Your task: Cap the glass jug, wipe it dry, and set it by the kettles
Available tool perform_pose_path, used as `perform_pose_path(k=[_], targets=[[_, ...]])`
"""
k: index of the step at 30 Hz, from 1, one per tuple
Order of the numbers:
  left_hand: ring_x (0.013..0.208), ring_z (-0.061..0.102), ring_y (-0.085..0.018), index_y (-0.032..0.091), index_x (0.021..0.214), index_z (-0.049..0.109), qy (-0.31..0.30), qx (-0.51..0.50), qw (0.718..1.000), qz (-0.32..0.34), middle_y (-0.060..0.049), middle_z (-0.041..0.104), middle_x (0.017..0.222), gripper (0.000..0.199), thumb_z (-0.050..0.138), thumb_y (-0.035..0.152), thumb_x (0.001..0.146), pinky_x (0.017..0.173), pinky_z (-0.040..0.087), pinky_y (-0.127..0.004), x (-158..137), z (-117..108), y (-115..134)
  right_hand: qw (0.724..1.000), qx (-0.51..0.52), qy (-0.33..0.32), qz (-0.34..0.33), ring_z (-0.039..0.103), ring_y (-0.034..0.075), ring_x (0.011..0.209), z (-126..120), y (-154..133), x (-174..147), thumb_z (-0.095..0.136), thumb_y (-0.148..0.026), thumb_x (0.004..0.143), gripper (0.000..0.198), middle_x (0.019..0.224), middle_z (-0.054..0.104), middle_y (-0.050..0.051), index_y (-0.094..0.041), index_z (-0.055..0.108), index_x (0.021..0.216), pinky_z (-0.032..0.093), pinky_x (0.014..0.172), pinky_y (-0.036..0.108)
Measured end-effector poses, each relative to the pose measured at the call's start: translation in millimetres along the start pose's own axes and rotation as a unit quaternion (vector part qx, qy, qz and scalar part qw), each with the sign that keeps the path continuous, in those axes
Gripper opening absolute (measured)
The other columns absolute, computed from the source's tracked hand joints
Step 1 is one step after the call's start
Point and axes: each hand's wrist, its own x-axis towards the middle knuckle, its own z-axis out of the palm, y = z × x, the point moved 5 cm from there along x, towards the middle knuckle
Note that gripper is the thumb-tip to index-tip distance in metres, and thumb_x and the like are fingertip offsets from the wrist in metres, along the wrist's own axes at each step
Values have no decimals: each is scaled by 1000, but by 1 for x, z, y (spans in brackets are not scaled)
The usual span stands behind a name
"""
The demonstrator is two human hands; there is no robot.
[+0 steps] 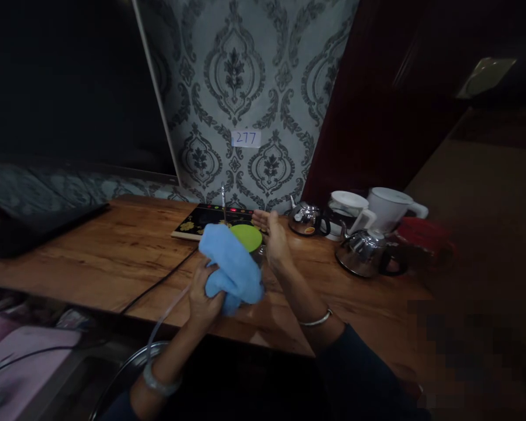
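A crumpled light-blue cloth [232, 266] is bunched in my left hand [204, 298], raised over the front of the wooden table. My right hand [277, 240] stands upright with its fingers stretched out, beside a container with a bright green lid [248, 237]. Whether the right palm touches the container I cannot tell. The cloth covers part of the lid and most of the container's body. Just behind these lies a black electric cooktop [195, 219] with gold flowers and a lit red display. A thin metal spout [223, 202] rises near it.
On the right of the wooden table [127, 240] are a small steel teapot [307, 219], a larger steel kettle [362, 254], white-lidded jugs [388, 204] and a red container [425, 237]. A dark cable [158, 282] crosses the left. A metal basin [127, 368] stands below the front edge.
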Motion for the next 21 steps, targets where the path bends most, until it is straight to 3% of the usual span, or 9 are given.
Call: perform_pose_path(k=[2,6,10,12,13,15,17,19,21], targets=[[99,63,-26,18,96,62,-15,3,998,-56,-10,66,104,24,58,23,73,84,52,-39,-13,-2,-9,1000,6,2,-6,61,20,105,1,0,1,37,-74,81,67,115,67,12,-17,65,102,48,91,35],[81,67,-24,19,90,65,-116,-13,987,-111,-5,71,87,25,57,20,67,73,55,-35,-26,-15,-8,998,29,29,-54,60,20,107,-5,-15,-8,43,-62,85,53,118,64,12,-17,63,105,48,94,36],[80,69,-26,20,94,69,-153,-50,981,-112,-5,74,89,29,65,25,65,73,56,-35,-19,-40,15,989,-21,50,-141,54,20,118,-24,-43,-47,44,-49,90,38,125,61,7,-22,62,111,40,105,38],[77,69,-26,21,97,69,-171,-91,977,-91,-5,74,89,33,69,28,65,70,57,-35,-14,-42,35,988,-53,32,-142,51,22,123,-36,-49,-77,46,-50,90,37,128,58,6,-25,62,112,39,106,40],[75,69,-25,21,99,69,-191,-115,971,-80,-5,74,88,34,69,27,65,68,57,-34,-12,-38,46,990,-56,-4,-127,51,24,124,-39,-49,-93,50,-53,87,39,130,58,5,-27,62,114,41,105,41],[74,68,-24,23,103,69,-237,-169,954,-72,-5,73,89,35,68,27,68,66,56,-33,-10,-22,69,989,-60,-117,-62,46,28,130,-39,-41,-124,65,-57,75,62,138,52,5,-32,52,130,42,104,43],[83,67,-25,24,110,67,-260,-228,934,-94,-6,72,97,38,65,29,73,72,56,-34,-8,0,86,981,-75,-176,-3,45,29,131,-42,-32,-151,78,-48,65,80,141,50,5,-33,46,136,42,106,44],[99,65,-28,25,116,65,-276,-281,911,-120,-8,69,111,41,64,32,76,84,54,-38,-9,23,98,987,-75,-141,22,50,28,127,-56,-24,-164,80,-40,63,78,137,54,6,-32,48,135,43,104,43],[118,56,-31,25,123,62,-323,-322,882,-120,-10,61,127,48,67,35,76,98,47,-43,-12,41,105,995,-70,-56,36,56,28,119,-78,-17,-167,78,-35,66,66,128,61,6,-30,55,128,46,101,43]])
